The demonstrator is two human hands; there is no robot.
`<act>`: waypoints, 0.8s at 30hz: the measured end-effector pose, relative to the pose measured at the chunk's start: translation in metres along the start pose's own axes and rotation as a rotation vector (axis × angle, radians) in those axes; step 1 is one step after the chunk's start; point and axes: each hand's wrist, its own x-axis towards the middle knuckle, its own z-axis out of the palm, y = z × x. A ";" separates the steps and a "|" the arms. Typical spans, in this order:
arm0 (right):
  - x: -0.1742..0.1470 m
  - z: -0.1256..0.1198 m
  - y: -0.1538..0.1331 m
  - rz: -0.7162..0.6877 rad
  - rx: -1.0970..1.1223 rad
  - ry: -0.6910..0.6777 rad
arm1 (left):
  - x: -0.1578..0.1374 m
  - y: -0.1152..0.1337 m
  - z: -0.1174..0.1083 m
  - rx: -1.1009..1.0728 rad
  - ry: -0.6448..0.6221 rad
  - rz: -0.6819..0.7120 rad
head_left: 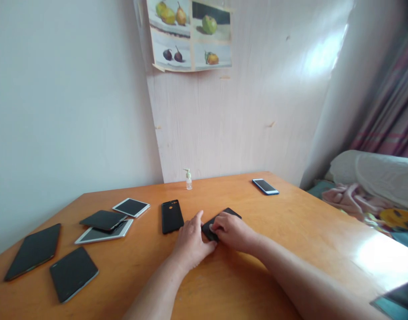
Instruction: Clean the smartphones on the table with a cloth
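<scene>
A black phone point(231, 212) lies at a slant on the wooden table in front of me, partly covered by my hands. My left hand point(192, 242) is at its near left end, with the thumb along the lower corner and the forefinger by the upper one, bracing it between them. Over the phone's face, my right hand point(231, 231) has its fingers curled and pressed together. Whatever they may pinch is hidden. Just left of my hands lies a black phone case point(172, 217), its camera cutout toward the far end.
A small clear pump bottle point(189, 182) stands at the table's back edge. At the far right lies a white-fronted phone point(266, 186). Several tablets fill the left side, including a large black tablet point(34, 251), a dark tablet point(74, 273) and a white tablet point(131, 207).
</scene>
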 end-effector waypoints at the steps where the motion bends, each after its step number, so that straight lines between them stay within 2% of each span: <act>1: 0.001 -0.004 0.007 0.026 0.001 0.011 | 0.000 0.000 -0.001 -0.002 -0.004 0.001; 5: 0.006 -0.022 0.043 0.186 -0.026 0.073 | 0.000 -0.001 -0.002 -0.038 -0.018 0.017; 7: 0.003 -0.024 0.043 0.183 -0.017 0.061 | 0.000 -0.002 -0.002 -0.050 -0.023 0.018; 10: -0.008 -0.013 0.014 0.060 0.041 -0.003 | 0.000 -0.004 -0.001 -0.050 -0.031 0.010; 12: -0.015 -0.005 -0.008 -0.106 0.130 -0.055 | 0.000 -0.004 -0.002 -0.048 -0.029 0.002; 14: -0.018 -0.003 -0.016 -0.178 0.186 -0.083 | 0.000 -0.003 -0.002 -0.056 -0.029 -0.004; 15: -0.017 -0.006 -0.012 -0.159 0.176 -0.084 | 0.000 -0.003 -0.002 -0.062 -0.030 -0.006; 18: -0.010 -0.023 0.017 0.077 0.005 -0.043 | 0.000 -0.002 -0.003 -0.078 -0.033 -0.011; 20: -0.005 -0.033 0.036 0.172 -0.057 -0.003 | -0.001 -0.002 -0.003 -0.078 -0.032 -0.016; 22: -0.004 -0.036 0.042 0.207 -0.081 0.021 | -0.001 -0.002 -0.003 -0.077 -0.034 -0.021; 24: -0.007 -0.030 0.030 0.182 -0.075 0.015 | -0.001 -0.001 -0.004 -0.076 -0.038 -0.025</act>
